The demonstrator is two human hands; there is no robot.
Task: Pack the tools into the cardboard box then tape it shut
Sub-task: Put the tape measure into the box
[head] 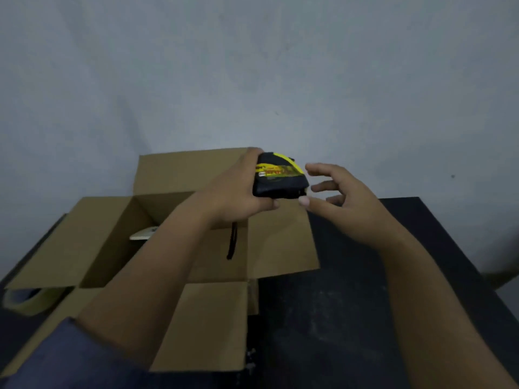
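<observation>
While the left hand point(238, 189) grips the black-and-yellow tape measure point(279, 176) over the far right corner of the open cardboard box point(213, 327), its wrist strap point(232, 242) dangles into the cavity. Box interior lies below and left of the tool. Right hand point(341, 202) hovers just beside it, fingers spread, holding nothing. 1 pale tool point(143, 234) lies inside. Tape roll point(26, 300) sits on the desk point(351, 304), left.

dim, bluish indoor light with no visible lamp. the cardboard box point(174, 242) is dark with shadow inside. the whole view is soft and slightly blurred, most on the near sleeve point(56, 357). wide-angle distortion bends the dark table point(351, 318) edges near the frame corners.
</observation>
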